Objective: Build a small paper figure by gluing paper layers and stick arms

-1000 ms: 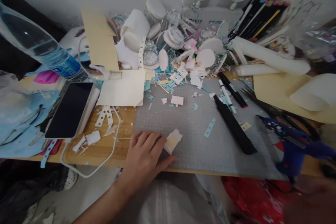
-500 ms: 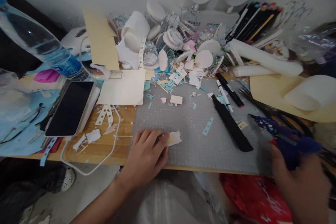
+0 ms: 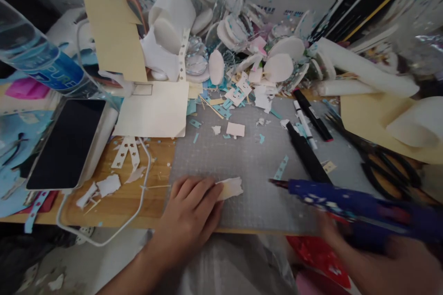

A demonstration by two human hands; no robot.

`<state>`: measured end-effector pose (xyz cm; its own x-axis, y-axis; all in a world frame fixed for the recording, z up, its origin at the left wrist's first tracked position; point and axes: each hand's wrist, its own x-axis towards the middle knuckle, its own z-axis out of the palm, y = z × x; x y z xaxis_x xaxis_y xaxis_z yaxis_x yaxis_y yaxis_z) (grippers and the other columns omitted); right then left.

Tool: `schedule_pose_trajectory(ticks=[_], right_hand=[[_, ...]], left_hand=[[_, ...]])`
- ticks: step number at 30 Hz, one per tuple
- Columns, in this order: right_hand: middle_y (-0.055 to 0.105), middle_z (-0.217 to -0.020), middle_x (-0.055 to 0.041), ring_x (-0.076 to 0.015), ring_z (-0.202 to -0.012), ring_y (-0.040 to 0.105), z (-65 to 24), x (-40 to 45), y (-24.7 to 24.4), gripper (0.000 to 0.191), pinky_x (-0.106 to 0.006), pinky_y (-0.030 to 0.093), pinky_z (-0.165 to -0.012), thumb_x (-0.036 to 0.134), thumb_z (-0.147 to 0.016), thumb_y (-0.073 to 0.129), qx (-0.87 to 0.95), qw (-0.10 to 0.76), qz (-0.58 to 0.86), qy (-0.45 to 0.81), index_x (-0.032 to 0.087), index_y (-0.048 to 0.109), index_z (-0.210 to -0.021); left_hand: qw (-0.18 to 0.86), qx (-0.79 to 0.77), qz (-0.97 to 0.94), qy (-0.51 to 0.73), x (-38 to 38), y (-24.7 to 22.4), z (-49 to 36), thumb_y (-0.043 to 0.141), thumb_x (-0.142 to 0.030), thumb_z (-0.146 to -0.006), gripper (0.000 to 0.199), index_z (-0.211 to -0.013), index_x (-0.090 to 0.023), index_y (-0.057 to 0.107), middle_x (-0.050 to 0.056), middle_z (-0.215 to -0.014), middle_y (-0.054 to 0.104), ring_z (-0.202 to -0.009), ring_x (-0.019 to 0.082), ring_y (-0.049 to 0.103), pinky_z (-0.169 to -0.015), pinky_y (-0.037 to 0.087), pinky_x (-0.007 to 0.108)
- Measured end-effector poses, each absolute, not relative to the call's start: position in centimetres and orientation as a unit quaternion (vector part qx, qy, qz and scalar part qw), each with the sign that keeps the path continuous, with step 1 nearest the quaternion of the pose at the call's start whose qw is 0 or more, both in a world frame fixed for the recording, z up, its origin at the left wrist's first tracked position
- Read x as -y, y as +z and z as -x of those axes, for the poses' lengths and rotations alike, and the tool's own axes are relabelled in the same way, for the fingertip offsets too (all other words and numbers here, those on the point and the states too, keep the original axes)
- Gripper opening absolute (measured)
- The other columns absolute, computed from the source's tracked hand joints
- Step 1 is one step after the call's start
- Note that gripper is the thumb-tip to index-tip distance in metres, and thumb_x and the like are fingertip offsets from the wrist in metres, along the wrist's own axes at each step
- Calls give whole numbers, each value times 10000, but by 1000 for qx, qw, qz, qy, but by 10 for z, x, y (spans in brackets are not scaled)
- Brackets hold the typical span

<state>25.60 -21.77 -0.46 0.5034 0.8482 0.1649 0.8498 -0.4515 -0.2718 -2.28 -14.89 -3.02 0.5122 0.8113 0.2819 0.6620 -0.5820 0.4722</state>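
My left hand (image 3: 194, 212) rests at the front of the grey cutting mat (image 3: 256, 156), fingers curled, thumb and forefinger pinching a small torn strip of pale paper (image 3: 232, 188). The strip's free end points right. In my right hand (image 3: 377, 258) is a blue glue gun (image 3: 346, 200), wrapped by the fingers at its handle and slightly blurred. Its nozzle points left, over the mat, some way from the paper strip. Behind the gun lies a black utility knife (image 3: 308, 154), partly covered by it. A blue strip with star holes (image 3: 281, 168) lies near the nozzle.
Scissors (image 3: 391, 170) lie at the right beside markers (image 3: 313, 115). Paper scraps (image 3: 238, 92) and white foam-like discs (image 3: 282, 67) crowd the back. At left are a phone (image 3: 67, 143), a white cable (image 3: 143, 193), a water bottle (image 3: 51, 62) and a cream card (image 3: 155, 110).
My right hand has brought the glue gun leftward from the mat's right side, its nozzle now over the mat. The left hand keeps its pinch on the paper. The view has tilted down and closer.
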Motion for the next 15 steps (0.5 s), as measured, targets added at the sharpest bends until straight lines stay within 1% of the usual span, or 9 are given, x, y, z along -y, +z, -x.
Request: schedule_pose_trajectory(ticks=[1, 3, 6, 8, 10, 15], right_hand=[[522, -484, -21, -288, -548, 601, -244, 210, -4, 286, -346, 402, -500, 563, -742, 623, 516, 158, 842, 14, 280, 603, -706], [559, -519, -25, -293, -591, 630, -226, 198, -5, 322, -357, 437, -545, 563, -781, 551, 554, 136, 821, 36, 250, 624, -776], [651, -647, -56, -293, -661, 669, -215, 191, -9, 322, -363, 472, -595, 512, -837, 493, 598, 127, 790, 46, 213, 608, -862], [687, -712, -72, -290, -676, 684, -213, 193, -11, 293, -368, 488, -616, 478, -851, 489, 608, 130, 782, 51, 204, 589, -888], [701, -733, -75, -295, -666, 689, -213, 195, -13, 284, -375, 495, -613, 464, -850, 499, 604, 127, 785, 59, 202, 587, -916], [724, -781, -67, -304, -678, 702, -211, 197, -15, 287, -385, 500, -604, 479, -849, 512, 589, 133, 794, 65, 219, 603, -927]], left_hand=[[157, -434, -852, 248, 149, -30, 23, 559, -120, -919, 228, -1135, -109, 633, 99, -1057, 685, -952, 239, 563, -910, 384, 403], [161, -440, -847, 252, 149, -30, 22, 567, -122, -916, 230, -1134, -103, 635, 97, -1052, 690, -955, 238, 564, -915, 381, 398], [169, -442, -845, 249, 148, -28, 21, 559, -118, -916, 239, -1139, -98, 643, 96, -1048, 690, -954, 239, 562, -918, 373, 397], [174, -441, -845, 248, 147, -28, 21, 555, -113, -914, 246, -1141, -96, 648, 96, -1050, 689, -953, 240, 557, -915, 367, 396], [178, -441, -845, 244, 146, -27, 21, 554, -112, -911, 261, -1152, -95, 650, 100, -1062, 685, -959, 244, 548, -915, 363, 399], [183, -446, -845, 230, 145, -26, 20, 551, -121, -908, 277, -1164, -98, 655, 103, -1064, 677, -950, 247, 532, -914, 354, 406]])
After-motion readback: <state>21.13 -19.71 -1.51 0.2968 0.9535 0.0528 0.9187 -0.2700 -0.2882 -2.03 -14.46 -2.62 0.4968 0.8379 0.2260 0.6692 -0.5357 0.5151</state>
